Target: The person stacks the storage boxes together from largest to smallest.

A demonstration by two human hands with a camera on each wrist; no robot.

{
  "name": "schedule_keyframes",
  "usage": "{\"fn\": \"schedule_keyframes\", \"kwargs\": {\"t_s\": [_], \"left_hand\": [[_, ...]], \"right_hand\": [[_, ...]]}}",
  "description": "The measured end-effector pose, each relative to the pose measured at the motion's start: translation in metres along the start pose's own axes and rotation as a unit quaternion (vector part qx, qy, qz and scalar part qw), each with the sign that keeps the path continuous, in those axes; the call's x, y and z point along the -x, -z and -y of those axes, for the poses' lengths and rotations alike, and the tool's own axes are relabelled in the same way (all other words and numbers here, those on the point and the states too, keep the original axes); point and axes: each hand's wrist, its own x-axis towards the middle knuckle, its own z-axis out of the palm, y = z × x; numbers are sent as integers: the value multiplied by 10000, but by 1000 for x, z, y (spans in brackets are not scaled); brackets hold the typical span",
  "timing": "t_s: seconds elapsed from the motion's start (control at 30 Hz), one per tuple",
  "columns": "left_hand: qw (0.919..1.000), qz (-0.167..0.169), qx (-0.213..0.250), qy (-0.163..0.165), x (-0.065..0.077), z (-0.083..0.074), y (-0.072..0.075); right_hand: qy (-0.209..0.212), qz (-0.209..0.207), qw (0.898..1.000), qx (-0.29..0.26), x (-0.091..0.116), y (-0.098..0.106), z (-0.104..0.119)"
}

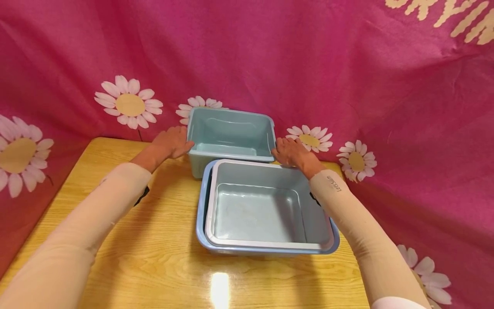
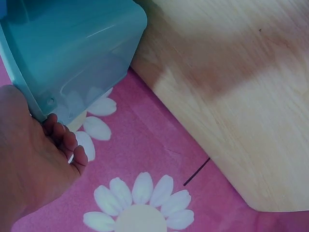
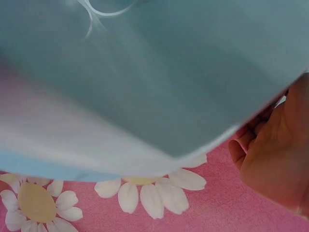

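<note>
A teal plastic bin [image 1: 227, 128] stands toward the back of the table, behind two nested tubs. My left hand [image 1: 170, 143] grips its left rim, thumb on the inner side; in the left wrist view the fingers of that hand [image 2: 43, 150] curl under the rim's outside. On the bin's right side, my right hand [image 1: 291, 152] holds the rim. The right wrist view shows this hand [image 3: 277, 150] with curled fingers, partly hidden by a tub. The front pair is a light grey tub [image 1: 254, 210] sitting inside a blue tub [image 1: 201, 214].
A wooden table [image 1: 154, 257] bears all the tubs. Pink cloth [image 1: 231, 51] with white daisies hangs close behind the table and along its right side. The nested tubs' back rim is close against the teal bin's front.
</note>
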Motion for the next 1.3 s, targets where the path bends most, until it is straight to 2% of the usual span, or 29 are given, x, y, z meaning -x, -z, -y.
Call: {"fn": "schedule_keyframes", "kwargs": {"t_s": [0.23,0.63,1.3], "left_hand": [[9999,30,-80,-131,4,-2,10],[9979,-387,-234,-466,10,-4,17],[9934,-681,-354,-857,18,-6,37]], "right_hand": [[78,-218,9997,-52,4,5,-1],[166,-582,9982,-31,8,9,-7],[307,-858,9958,-126,21,20,-11]]}}
